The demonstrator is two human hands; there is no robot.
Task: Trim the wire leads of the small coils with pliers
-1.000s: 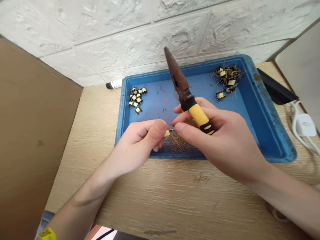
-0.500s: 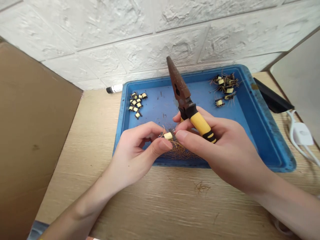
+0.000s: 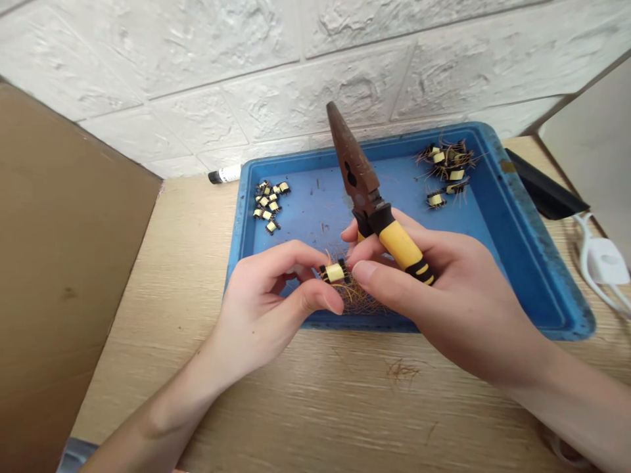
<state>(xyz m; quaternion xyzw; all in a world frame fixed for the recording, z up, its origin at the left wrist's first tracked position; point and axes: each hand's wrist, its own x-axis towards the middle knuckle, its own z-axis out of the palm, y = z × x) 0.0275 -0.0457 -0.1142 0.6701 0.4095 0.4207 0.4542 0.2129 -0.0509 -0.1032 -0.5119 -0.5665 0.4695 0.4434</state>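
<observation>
The left hand (image 3: pixel 269 305) pinches a small transformer (image 3: pixel 334 272), its long axis running sideways, above the blue tray (image 3: pixel 557 282). The right hand (image 3: pixel 444 302), just beside it, grips the pliers (image 3: pixel 400 244), nose pointing away.

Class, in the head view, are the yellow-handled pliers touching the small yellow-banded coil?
Apart. The head view shows the yellow-handled pliers in the right hand, with its fingers between them and the small yellow-banded coil, which is pinched by the left hand.
</observation>
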